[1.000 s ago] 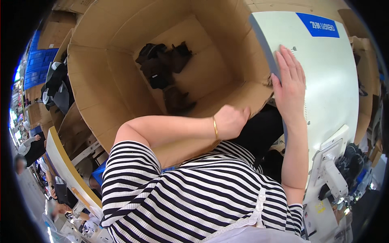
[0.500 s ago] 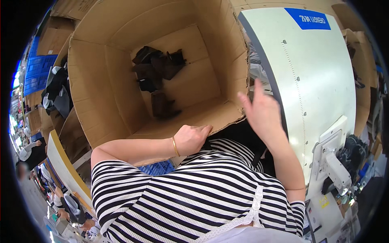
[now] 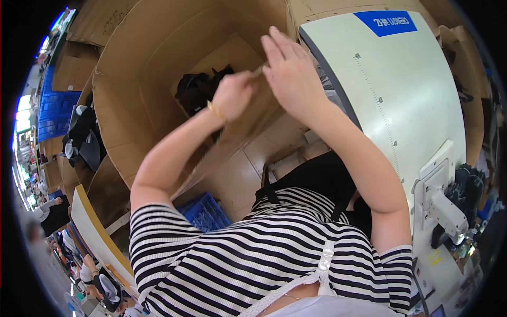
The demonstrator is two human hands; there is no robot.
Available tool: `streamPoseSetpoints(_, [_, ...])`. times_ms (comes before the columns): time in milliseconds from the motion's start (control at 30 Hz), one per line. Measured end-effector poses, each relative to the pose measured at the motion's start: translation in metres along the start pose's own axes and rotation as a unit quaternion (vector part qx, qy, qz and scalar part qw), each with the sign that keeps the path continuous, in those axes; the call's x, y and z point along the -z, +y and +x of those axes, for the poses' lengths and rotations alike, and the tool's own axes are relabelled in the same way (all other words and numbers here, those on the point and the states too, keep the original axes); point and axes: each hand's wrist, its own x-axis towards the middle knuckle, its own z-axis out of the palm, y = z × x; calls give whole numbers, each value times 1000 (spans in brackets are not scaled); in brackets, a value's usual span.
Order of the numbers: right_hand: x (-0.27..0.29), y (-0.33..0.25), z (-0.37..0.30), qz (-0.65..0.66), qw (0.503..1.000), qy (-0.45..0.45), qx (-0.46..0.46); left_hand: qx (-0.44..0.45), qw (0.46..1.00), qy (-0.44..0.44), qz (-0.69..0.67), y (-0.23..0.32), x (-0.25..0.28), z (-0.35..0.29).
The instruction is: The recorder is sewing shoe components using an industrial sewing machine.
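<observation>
Head view. The large brown cardboard carton (image 3: 124, 113) lies ahead and to the left, open toward the wearer, its near rim running obliquely from lower left to upper right. The left hand (image 3: 233, 98) is at the upper right end of this rim, fingers curled and apparently gripping it, though motion blurs the area. The right hand (image 3: 291, 74) is open, fingers extended, just beside that same end; whether it touches the cardboard cannot be told. The left is thus the nearer to the rim, the right the nearer to the left edge of the white desk (image 3: 417, 95). The carton is plain and creased, its near wall smeared. Dark limp pieces (image 3: 194, 91) lie heaped on its bottom, partly hidden. Below its near lower corner: a blue crate (image 3: 205, 214).
</observation>
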Motion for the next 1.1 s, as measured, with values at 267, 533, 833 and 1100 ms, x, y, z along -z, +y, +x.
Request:
streamPoseSetpoints(267, [103, -31, -66, 193, 965, -164, -67, 78, 978, 95, 171, -28, -9, 249])
streamPoseSetpoints(533, [187, -25, -157, 174, 928, -169, -284, 38, 881, -171, 440, -145, 133, 242])
streamPoseSetpoints(833, [180, -27, -159, 206, 923, -154, -286, 242, 667, -346, 614, -165, 248, -3])
streamPoseSetpoints(1100, [168, -32, -141, 223, 947, -137, -184, 11, 687, -499, 529, -33, 110, -39])
